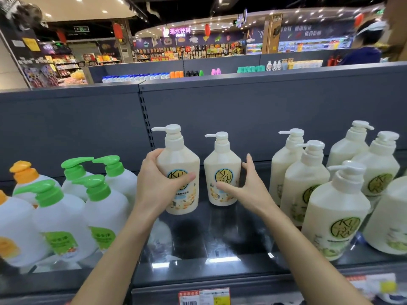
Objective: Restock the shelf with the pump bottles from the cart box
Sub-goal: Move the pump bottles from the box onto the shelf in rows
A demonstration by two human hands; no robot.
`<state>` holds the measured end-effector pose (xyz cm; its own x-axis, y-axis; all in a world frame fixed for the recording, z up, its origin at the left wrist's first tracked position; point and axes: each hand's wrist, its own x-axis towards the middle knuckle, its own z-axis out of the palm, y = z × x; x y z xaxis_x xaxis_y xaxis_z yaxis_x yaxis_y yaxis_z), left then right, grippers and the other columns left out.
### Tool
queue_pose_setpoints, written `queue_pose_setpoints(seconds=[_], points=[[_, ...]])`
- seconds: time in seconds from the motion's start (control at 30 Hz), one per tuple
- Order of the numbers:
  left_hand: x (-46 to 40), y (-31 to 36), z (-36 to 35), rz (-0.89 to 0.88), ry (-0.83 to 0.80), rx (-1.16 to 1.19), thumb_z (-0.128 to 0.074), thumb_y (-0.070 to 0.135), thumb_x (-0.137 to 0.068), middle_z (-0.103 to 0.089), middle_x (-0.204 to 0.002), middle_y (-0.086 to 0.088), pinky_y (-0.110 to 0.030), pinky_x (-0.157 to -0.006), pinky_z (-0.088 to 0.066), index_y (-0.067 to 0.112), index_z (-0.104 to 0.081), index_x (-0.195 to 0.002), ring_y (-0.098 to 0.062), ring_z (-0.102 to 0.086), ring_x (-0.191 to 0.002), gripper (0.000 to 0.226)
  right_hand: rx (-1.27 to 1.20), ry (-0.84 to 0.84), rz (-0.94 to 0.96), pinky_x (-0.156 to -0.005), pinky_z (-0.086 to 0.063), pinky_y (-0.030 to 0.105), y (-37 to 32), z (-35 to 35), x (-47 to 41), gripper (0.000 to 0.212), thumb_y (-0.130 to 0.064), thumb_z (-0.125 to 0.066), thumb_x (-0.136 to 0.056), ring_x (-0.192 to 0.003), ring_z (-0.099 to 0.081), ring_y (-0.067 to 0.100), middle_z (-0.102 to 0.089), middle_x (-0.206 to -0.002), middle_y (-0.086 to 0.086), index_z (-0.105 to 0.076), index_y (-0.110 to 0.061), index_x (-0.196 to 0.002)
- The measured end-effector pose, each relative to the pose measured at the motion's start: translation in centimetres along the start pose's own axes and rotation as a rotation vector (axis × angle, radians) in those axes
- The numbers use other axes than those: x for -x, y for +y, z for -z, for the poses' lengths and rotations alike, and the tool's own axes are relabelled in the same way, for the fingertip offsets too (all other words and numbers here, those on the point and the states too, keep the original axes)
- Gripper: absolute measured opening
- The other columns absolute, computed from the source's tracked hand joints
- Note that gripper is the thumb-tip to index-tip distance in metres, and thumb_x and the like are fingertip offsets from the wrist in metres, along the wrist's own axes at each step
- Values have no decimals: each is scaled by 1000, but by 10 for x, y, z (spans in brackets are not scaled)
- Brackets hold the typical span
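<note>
Cream pump bottles stand on a dark, glossy shelf backed by a grey panel. The left hand is wrapped around the left bottle, thumb across the round logo on its front and fingers behind its left side; the bottle is upright, its base at or just above the shelf surface, I cannot tell which. Its pump spout points left.

Just to the right stands the right bottle, smaller in view and set further back, upright on the shelf, spout also pointing left. The right hand is open around it: the thumb lies over the lower label, the fingers are spread and raised by the bottle's right shoulder. Whether the fingers touch the bottle is unclear.

Left of the hands sits a group of white jugs with green pumps, and beyond them jugs with orange pumps. Right of the hands is a cluster of cream bottles with green logos, several deep. The shelf in front of the two held bottles is bare and reflects the ceiling lights. A red and white price tag is fixed to the shelf's front edge.
</note>
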<state>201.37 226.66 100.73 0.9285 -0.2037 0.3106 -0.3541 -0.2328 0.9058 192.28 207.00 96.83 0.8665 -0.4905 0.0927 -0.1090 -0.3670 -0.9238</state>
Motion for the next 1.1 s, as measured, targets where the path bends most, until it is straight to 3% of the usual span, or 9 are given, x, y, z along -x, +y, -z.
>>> queue_pose_setpoints(seconds=[0.07, 0.17, 0.27, 0.37, 0.43, 0.5, 0.6, 0.9, 1.1], points=[[-1, -3, -1, 4, -4, -13, -92, 35, -44, -67, -111, 3, -45, -87, -57, 39, -50, -110, -14, -68, -97, 77, 173, 35, 42, -105, -29, 23, -3, 3, 36, 108, -49, -77, -79, -138, -32, 3, -35, -149, -14, -8, -22, -158], [-4, -9, -4, -1, -14, -28, -95, 24, -52, -64, -114, 1, -46, -89, -55, 37, -48, -112, -16, -67, -100, 77, 559, -104, 73, -115, -26, 27, 11, 6, 83, 88, -70, -52, -86, -147, -19, 5, -20, -161, -14, -19, -28, -156], [-7, -14, -6, 4, -30, -47, -95, 24, -51, -63, -115, 1, -47, -89, -55, 34, -48, -115, -17, -66, -100, 79, 800, -230, 9, -122, -17, 32, 36, 14, 109, 95, -84, -29, -81, -153, -4, 10, -9, -167, -9, -18, -27, -157], [-10, -18, -9, 10, -27, -61, -93, 30, -47, -63, -114, 4, -46, -89, -55, 36, -49, -113, -16, -65, -101, 79, 868, -179, 83, -123, -13, 27, 55, 17, 115, 101, -90, -10, -77, -153, -3, 8, -11, -167, -9, -25, -28, -156], [-13, -21, -12, 18, -29, -56, -93, 27, -51, -62, -116, 3, -47, -89, -54, 36, -48, -113, -17, -65, -102, 77, 886, -149, 95, -122, -16, 29, 61, 16, 116, 96, -87, -15, -82, -153, -9, 10, -16, -166, -7, -29, -27, -155], [-15, -24, -16, 36, -23, -56, -94, 26, -53, -62, -118, 2, -46, -90, -54, 35, -47, -113, -18, -64, -103, 76, 947, -108, 109, -116, -32, 33, 62, 12, 117, 88, -83, -23, -87, -148, -30, 15, -37, -159, -2, -47, -23, -147], [-16, -29, -23, 46, -24, -35, -94, 23, -55, -62, -118, 1, -45, -89, -54, 34, -47, -113, -18, -65, -102, 75, 1000, -54, 121, -91, -56, 35, 67, 10, 120, 87, -84, -27, -86, -122, -64, 20, -69, -130, 2, -74, -19, -119], [-14, -43, -30, -44, -98, -7, -89, 16, -65, -51, -121, -1, -38, -92, -50, 35, -47, -116, -18, -59, -110, 68, 1061, -60, 78, -87, -58, 37, 63, 10, 123, 97, -92, -29, -77, -116, -68, 22, -71, -126, 4, -76, -16, -115], [-19, -42, -28, -64, -132, -14, -86, 15, -68, -48, -120, 3, -25, -85, -45, 37, -46, -114, -6, -56, -104, 65, 1083, -128, 43, -91, -55, 37, 61, 9, 123, 96, -90, -30, -79, -119, -66, 22, -69, -129, 5, -75, -15, -118]])
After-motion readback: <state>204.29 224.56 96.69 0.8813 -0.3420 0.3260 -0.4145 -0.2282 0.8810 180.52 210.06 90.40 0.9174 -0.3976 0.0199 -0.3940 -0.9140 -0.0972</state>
